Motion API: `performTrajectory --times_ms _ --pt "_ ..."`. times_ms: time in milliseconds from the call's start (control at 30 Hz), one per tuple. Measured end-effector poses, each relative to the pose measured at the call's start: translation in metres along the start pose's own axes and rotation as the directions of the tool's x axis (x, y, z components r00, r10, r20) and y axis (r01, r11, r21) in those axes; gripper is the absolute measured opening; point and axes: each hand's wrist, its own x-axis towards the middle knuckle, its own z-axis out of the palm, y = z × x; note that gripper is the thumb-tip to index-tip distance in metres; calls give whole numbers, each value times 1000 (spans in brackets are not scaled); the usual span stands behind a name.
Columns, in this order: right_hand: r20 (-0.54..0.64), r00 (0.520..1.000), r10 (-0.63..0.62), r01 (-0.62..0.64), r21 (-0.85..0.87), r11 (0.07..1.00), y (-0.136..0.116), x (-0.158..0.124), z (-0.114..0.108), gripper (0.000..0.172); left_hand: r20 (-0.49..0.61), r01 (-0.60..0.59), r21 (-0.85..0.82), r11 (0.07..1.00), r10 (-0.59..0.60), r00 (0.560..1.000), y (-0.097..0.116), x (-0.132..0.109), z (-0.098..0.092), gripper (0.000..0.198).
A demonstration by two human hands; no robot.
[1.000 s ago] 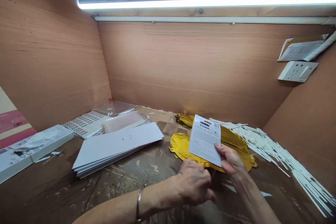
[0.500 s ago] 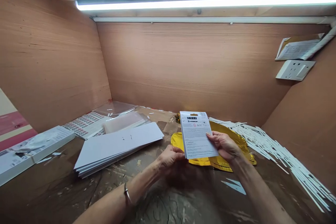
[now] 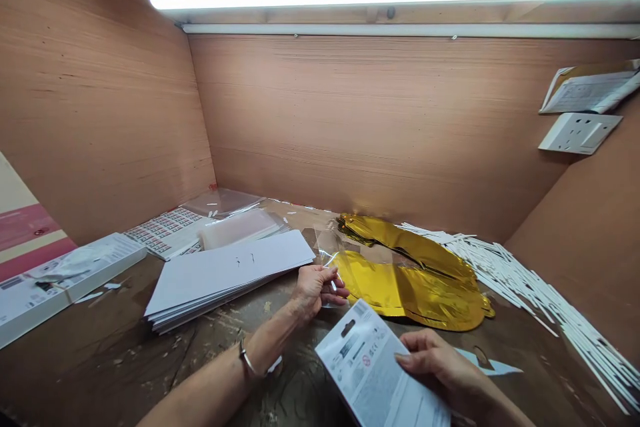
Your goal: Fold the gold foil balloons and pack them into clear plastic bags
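My right hand point(image 3: 435, 367) grips a white printed card point(image 3: 377, 373) by its right edge, thumb on the face. The card has a hang slot near its top and is tilted, its lower end cut off by the bottom of the view. To its upper left, my left hand point(image 3: 317, 290) has its thumb and forefinger closed on a clear plastic bag point(image 3: 330, 250), which is hard to see against the table. Just beyond both hands, shiny gold foil balloons point(image 3: 415, 280) lie flat, partly folded over one another.
A stack of white cards point(image 3: 230, 273) lies left of my hands, with clear plastic sleeves point(image 3: 237, 230) and label sheets point(image 3: 167, 230) behind. A long white box point(image 3: 70, 280) sits far left. Many white sticks point(image 3: 545, 300) lie right. Blue-white paper scraps point(image 3: 493, 365) lie near my right hand.
My right hand has brought the card down toward me and tilted it. My left hand has let go of the card's corner and now shows a clear bag in its fingers.
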Motion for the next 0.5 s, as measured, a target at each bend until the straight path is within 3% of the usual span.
performTrajectory --times_ms 100,267,400,500 --pt "-70 997 45 -47 -29 998 4 18 5 17 -11 2 25 1000 -2 1000 0 -7 0 22" --pt "-78 994 -82 82 -5 997 0 34 -6 20 -25 -33 73 997 35 999 5 -20 -10 24" --pt "-95 992 -86 83 -41 996 -1 23 -11 19 -63 -146 66 987 150 987 14 -22 -18 23" --pt "-43 999 -8 6 -31 1000 -4 8 -7 19 -68 -142 58 988 146 987 18 -19 -20 21"
